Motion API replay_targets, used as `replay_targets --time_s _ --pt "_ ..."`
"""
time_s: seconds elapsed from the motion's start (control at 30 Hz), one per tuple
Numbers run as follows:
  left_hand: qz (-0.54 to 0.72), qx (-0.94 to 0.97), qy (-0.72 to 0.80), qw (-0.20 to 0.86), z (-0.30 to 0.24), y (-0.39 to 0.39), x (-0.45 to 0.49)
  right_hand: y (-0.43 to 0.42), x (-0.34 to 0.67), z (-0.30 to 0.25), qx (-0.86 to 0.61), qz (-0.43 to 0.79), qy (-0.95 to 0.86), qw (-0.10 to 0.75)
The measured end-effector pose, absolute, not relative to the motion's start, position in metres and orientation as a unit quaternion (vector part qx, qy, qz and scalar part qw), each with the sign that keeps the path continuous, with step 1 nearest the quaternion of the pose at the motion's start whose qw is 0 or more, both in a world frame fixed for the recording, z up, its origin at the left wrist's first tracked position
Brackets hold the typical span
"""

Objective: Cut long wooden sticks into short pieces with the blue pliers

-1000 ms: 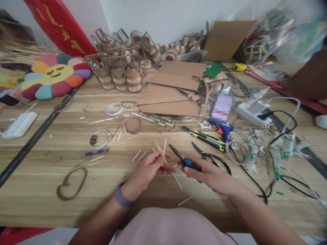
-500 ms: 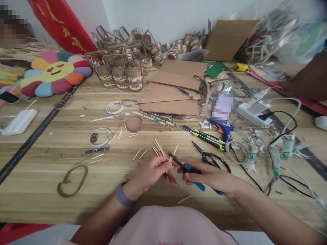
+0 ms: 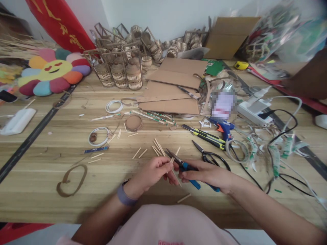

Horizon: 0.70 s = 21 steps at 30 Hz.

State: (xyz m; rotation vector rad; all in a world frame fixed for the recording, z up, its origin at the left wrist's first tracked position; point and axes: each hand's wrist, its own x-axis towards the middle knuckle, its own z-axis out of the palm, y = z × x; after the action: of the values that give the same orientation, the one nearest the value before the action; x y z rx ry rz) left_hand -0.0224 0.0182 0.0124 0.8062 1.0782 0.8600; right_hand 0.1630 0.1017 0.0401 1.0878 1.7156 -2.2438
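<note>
My left hand (image 3: 155, 170) pinches a thin wooden stick (image 3: 177, 153) between thumb and fingers; another stick end pokes out below the fingers. In my right hand (image 3: 212, 175) is a pair of blue-handled pliers (image 3: 195, 183), its dark jaws lying across the upper part of the pinched stick. Whether the jaws press on the wood I cannot tell. Just beyond my left hand, several short sticks (image 3: 159, 146) lie on the wooden table (image 3: 122, 207). One loose stick (image 3: 184, 198) rests near my body.
Black scissors (image 3: 213, 160), a yellow-black utility knife (image 3: 204, 136) and a blue glue gun (image 3: 224, 129) lie to the right, among cords and tape scraps. A round cardboard piece (image 3: 134, 123) and cardboard sheets (image 3: 171, 95) lie ahead. Small slatted baskets (image 3: 119, 76) stand behind.
The pliers have shifted slightly left, with the jaws further across the stick. The pinched stick has moved a little to the right; my left hand stays nearly in place.
</note>
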Motion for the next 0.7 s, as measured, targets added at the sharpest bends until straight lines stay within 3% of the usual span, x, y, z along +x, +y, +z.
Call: replay_targets --time_s 0.7 --pt "0.368 0.371 0.484 0.702 0.0127 0.0172 -0.0206 0.1007 0.1583 0.039 0.358 -0.666 0.653 0.052"
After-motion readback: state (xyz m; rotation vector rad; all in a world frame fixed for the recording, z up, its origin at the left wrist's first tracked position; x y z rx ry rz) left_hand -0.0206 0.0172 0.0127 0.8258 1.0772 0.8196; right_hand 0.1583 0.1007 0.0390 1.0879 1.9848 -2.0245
